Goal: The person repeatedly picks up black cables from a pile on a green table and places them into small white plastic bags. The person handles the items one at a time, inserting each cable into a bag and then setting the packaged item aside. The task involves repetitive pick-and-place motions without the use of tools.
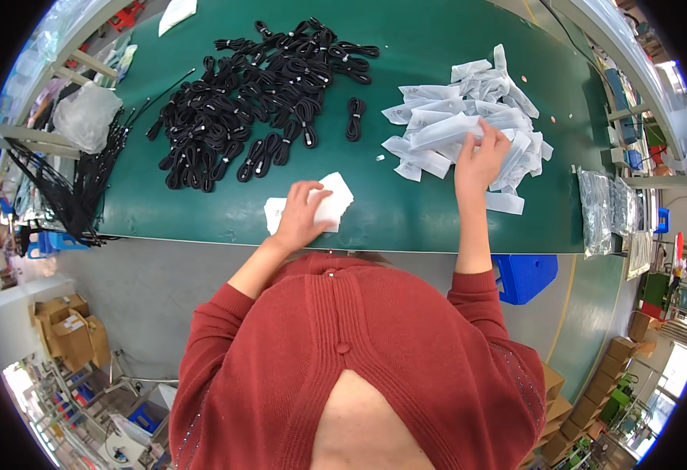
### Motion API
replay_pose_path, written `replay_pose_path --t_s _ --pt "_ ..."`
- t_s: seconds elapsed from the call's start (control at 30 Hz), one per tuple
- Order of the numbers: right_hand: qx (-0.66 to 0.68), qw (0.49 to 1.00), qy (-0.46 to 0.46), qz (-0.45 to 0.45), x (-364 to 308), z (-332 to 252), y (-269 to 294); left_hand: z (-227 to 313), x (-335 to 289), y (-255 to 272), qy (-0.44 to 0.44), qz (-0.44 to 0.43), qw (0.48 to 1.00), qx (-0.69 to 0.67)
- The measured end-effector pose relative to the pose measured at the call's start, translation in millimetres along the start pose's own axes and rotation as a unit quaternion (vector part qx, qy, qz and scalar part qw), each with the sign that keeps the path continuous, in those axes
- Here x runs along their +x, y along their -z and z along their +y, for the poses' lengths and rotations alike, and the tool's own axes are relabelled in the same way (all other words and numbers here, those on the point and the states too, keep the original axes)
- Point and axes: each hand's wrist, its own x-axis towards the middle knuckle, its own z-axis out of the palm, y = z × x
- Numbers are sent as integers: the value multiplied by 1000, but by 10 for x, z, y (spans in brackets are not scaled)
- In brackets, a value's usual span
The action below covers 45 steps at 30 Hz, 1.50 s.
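Note:
My left hand (303,216) rests over a loose stack of small white paper cards (337,200) near the table's front edge. Its fingers are bent, with a gap between thumb and forefinger. To the right, my right hand (480,162) reaches onto a pile of slim, cloudy white plastic bags (430,102). Thumb and fingertips close at the end of one long bag (444,131) lying on top; what is inside it cannot be made out. Black coiled cables (281,74) lie heaped at the far left, and a single bundled cable (354,119) sits apart from them.
The green tabletop (375,211) carries everything. Long black cables (97,184) hang off its left edge beside a crumpled clear bag (86,117). Packs of clear bags (596,211) hang at the right edge. A blue stool (525,277) stands below the table's front right.

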Motion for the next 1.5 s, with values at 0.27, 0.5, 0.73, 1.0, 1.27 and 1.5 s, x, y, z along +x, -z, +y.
replay_pose_path --t_s 0.27,0.5,0.73,1.0,1.27,1.5 --pt "49 940 64 -330 -544 -436 -1163 -244 -148 -332 12 10 998 61" --pt "-41 925 138 -352 -762 -293 -1627 -100 -99 -278 4 47 997 62" --pt "116 935 4 -336 -1061 -298 -1394 -133 -41 -396 15 53 998 22" --pt "257 897 -81 -350 -1452 -290 -639 -131 -1 -369 92 101 990 -40" --pt "209 916 34 -340 -1613 -282 -342 -122 34 -412 58 92 994 13" --pt "220 901 86 -364 -1563 -331 -334 -188 -17 -417 149 103 976 -124"
